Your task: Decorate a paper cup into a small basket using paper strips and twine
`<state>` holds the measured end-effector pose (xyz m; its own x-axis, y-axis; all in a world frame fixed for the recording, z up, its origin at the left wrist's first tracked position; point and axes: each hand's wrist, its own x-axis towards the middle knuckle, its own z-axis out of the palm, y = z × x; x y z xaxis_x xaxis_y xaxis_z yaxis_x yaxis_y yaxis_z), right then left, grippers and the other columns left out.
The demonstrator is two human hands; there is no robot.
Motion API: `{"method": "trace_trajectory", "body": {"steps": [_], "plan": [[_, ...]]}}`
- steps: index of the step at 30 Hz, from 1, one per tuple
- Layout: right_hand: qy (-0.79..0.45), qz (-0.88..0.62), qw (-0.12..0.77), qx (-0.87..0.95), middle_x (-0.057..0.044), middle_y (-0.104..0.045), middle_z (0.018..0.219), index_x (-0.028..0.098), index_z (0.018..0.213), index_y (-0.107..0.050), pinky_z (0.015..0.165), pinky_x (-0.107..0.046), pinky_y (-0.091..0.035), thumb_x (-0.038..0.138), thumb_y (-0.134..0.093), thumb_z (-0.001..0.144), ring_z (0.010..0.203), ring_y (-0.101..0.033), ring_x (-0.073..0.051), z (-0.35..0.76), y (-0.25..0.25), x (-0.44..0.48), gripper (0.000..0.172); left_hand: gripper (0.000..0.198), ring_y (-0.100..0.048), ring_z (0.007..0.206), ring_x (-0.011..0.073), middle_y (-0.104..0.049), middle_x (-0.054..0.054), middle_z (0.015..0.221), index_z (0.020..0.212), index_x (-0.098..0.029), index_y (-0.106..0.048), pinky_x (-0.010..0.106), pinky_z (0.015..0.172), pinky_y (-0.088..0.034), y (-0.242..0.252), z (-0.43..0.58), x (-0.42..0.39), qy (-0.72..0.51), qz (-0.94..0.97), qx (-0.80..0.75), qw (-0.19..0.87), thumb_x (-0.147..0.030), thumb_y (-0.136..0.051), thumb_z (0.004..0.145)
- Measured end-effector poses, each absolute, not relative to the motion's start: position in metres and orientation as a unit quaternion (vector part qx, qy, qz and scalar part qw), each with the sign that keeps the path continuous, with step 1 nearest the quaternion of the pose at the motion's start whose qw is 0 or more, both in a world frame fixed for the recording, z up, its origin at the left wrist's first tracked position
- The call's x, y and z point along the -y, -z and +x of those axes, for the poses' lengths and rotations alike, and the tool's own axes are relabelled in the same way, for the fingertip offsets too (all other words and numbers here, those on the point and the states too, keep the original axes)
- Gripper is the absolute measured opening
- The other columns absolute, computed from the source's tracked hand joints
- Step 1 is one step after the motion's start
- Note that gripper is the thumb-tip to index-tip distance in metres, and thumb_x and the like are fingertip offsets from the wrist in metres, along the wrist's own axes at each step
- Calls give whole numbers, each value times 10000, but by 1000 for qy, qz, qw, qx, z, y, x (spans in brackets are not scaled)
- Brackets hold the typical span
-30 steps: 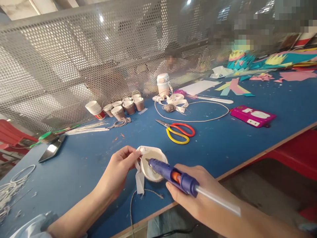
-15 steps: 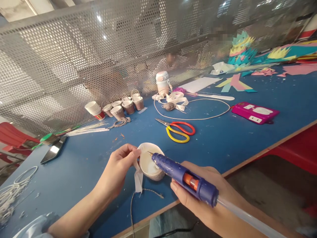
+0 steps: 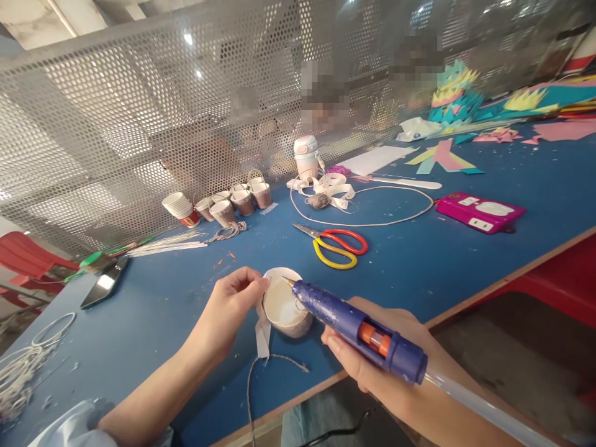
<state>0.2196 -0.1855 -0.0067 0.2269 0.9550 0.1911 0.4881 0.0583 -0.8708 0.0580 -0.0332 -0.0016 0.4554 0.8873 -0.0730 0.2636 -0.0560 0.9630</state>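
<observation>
Left hand fingers pinch strip to cup rim; cup on counter between my hands. Right hand fingers wrapped round glue gun, nozzle at rim. Small dab; keep fingertips clear.

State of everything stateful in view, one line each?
cup: upright, open end up
glue gun: stick loaded, nozzle at the cup's rim
left hand: pinching the cup's rim
right hand: gripping the glue gun
scissors: closed, lying flat
phone: lying flat, screen up
bottle: upright, lid shut
</observation>
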Motion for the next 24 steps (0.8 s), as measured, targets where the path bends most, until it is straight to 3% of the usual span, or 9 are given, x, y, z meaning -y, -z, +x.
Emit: {"method": "trace_trajectory", "body": {"steps": [17,24], "plan": [[-271,-623,434,592,59,-507,558,234,727,-499,504,-222,-428,236,-502,851,465,-494,-105,225,9,185,124,241,-464,596,115,-566,-18,632,633,-185,-556,223,566,-367,6,60,42,-321,719,-455,416,-373,-655,747],[-253,-619,378,640,40,-590,670,214,770,-521,525,-207,-372,85,-556,769,572,-515,-108,230,-1,178,133,190,-502,607,122,-600,-16,654,736,-188,-605,217,556,-374,2,61,40,-306,721,-437,442,-371,-647,756]]}}
